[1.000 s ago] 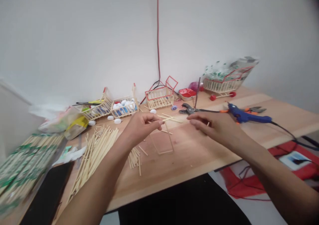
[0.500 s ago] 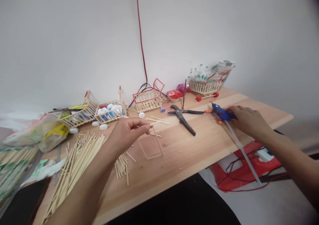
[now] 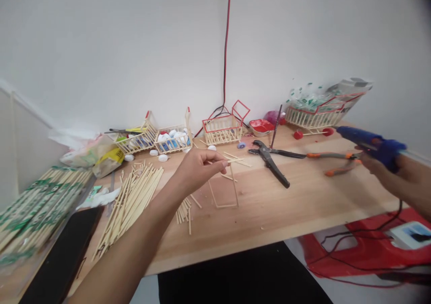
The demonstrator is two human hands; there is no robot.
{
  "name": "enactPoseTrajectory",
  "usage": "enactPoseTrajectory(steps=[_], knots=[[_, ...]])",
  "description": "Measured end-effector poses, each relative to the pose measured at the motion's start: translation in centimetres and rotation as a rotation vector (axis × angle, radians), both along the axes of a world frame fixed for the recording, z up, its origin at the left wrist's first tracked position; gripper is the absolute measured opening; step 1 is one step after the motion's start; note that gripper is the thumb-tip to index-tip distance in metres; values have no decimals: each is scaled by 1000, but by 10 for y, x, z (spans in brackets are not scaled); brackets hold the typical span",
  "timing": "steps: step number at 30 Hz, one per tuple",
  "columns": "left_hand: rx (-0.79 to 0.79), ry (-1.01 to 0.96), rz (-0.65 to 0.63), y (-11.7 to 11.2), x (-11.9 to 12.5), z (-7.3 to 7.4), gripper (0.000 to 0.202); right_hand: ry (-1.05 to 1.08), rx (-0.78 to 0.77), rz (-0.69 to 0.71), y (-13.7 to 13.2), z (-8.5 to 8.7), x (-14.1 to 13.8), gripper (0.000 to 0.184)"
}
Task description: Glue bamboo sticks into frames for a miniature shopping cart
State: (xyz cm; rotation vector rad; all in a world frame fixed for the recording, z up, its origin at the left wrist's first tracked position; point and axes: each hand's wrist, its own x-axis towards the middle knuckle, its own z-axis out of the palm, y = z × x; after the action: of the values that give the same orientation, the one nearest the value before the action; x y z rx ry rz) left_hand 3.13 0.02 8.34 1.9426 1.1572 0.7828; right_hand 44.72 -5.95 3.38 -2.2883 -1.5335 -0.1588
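Observation:
My left hand is closed in a pinch on a short wooden stick, above the middle of the table. Just below it is an open frame of thin sticks; whether the pinched stick touches it I cannot tell. At the right, raised over the table, my right hand is wrapped round a blue hot glue gun, its nozzle pointing left. Orange-handled pliers lie below the nozzle. Left of them are black-handled pliers.
Small stick-built carts line the wall: one with bottle caps, a red-rimmed one, and one with red wheels. A dish of red paint holds a brush. Loose sticks, a phone and wrapped chopsticks lie left.
My right hand has lifted the glue gun off the table and brought it up to the right, uncovering the orange-handled pliers. The view has swung left. My left hand keeps its pinch.

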Motion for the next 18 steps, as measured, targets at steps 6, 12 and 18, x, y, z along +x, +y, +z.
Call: enactPoseTrajectory(steps=[6,12,18], knots=[[11,-20,2,0,-1,-2,18,558,63,124,-11,27,-52,40],[2,-76,1,-1,0,-2,17,734,16,368,-13,28,-105,53],[5,-119,-15,-3,3,-2,15,719,-108,615,-20,33,-126,48]])
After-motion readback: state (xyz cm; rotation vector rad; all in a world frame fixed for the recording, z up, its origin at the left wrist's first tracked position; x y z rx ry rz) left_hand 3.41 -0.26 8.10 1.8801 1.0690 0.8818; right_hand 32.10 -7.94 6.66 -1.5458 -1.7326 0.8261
